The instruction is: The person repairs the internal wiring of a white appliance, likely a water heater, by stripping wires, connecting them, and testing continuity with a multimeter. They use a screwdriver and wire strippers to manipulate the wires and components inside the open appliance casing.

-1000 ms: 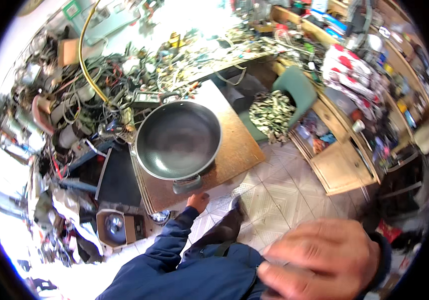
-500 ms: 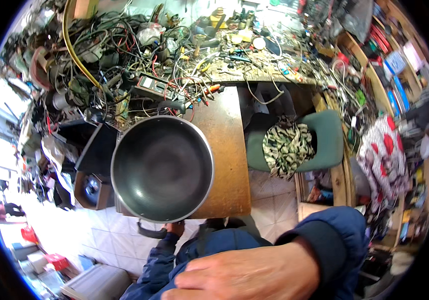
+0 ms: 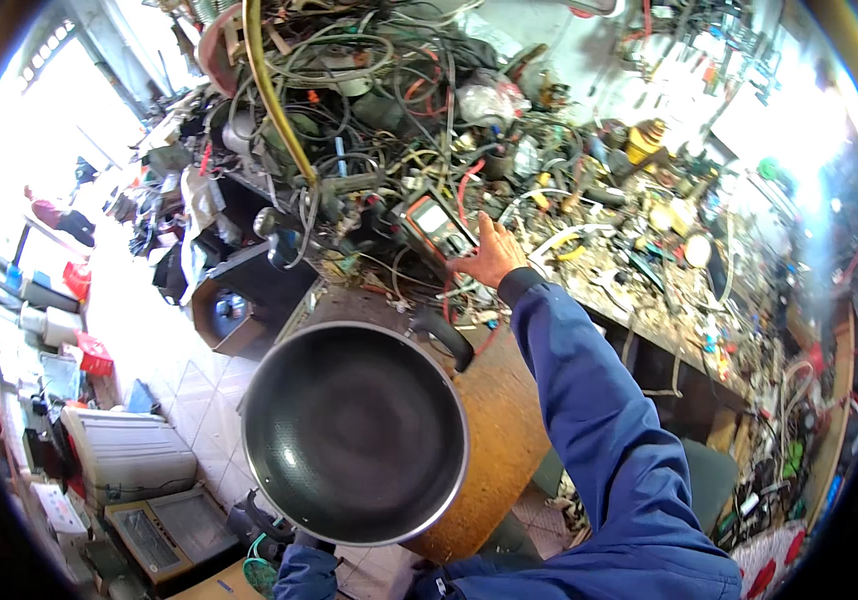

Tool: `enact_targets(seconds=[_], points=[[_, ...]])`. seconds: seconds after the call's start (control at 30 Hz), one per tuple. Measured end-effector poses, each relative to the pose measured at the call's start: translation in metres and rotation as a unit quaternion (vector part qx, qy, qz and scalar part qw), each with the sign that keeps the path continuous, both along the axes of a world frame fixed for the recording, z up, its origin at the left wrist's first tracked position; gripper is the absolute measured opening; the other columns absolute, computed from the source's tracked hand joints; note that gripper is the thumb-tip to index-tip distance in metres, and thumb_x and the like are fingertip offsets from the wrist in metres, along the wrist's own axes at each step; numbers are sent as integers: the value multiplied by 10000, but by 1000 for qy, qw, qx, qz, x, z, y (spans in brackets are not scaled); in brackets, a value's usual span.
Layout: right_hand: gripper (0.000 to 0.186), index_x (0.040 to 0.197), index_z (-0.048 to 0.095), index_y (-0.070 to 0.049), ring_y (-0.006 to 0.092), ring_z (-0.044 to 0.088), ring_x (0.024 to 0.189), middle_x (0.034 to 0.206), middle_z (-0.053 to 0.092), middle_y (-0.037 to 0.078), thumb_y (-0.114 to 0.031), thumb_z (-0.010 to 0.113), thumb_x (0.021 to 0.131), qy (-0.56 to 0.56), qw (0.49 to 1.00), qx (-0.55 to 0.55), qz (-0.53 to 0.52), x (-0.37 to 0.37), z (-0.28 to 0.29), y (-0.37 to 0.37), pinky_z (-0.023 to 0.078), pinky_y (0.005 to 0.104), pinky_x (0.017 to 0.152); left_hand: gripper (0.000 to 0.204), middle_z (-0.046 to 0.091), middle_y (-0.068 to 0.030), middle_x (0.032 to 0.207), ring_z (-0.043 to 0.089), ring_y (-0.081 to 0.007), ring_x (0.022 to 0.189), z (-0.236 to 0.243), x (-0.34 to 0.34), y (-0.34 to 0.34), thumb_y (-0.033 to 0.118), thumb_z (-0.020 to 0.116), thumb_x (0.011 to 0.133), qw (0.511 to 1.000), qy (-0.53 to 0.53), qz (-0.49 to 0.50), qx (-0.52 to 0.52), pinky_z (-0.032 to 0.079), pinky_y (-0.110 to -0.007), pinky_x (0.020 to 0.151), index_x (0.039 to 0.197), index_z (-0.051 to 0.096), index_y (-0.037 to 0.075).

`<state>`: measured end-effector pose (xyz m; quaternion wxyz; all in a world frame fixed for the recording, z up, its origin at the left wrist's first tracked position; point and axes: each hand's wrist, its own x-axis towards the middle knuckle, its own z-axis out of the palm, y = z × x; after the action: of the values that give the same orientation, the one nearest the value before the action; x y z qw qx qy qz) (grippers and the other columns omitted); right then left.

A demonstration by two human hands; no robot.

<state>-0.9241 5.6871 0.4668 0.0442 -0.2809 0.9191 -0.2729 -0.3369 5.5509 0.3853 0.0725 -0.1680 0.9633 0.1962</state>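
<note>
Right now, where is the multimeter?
In the head view, the multimeter is in the upper middle, immediately left of the right hand and beyond the black wok.

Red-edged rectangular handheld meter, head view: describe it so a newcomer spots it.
Find the large round black pan. Beyond its curved black handle, beside the person's bare right hand, is the red-edged rectangular handheld meter. Its pale screen and boxy body set it apart from the tangled multicoloured cables around it.
</note>
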Motion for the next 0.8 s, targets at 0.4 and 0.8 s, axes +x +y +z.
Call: enact_targets(seconds=[0.4, 0.8], points=[[1306, 1556, 217, 33, 451, 625, 1164, 1275, 608, 336, -498, 916, 589, -112, 991, -56, 45, -36, -4, -43, 505, 447, 998, 379, 724, -170, 1155, 686, -351, 1061, -22, 26, 18, 339, 668, 912, 993, -25, 112, -16, 544, -453, 909, 1139, 723, 40], [1225, 1528, 306, 8, 416, 606, 1219, 1310, 611, 283, -470, 926, 584, 121, 969, -195, 89, -60, 209, 61, 475, 441, 1050, 410, 754, -153, 1099, 705, -323, 1034, -97, 97, -24, 383, 683, 914, 992, -56, 53, 99, 553, -425, 901, 1095, 741, 20]])
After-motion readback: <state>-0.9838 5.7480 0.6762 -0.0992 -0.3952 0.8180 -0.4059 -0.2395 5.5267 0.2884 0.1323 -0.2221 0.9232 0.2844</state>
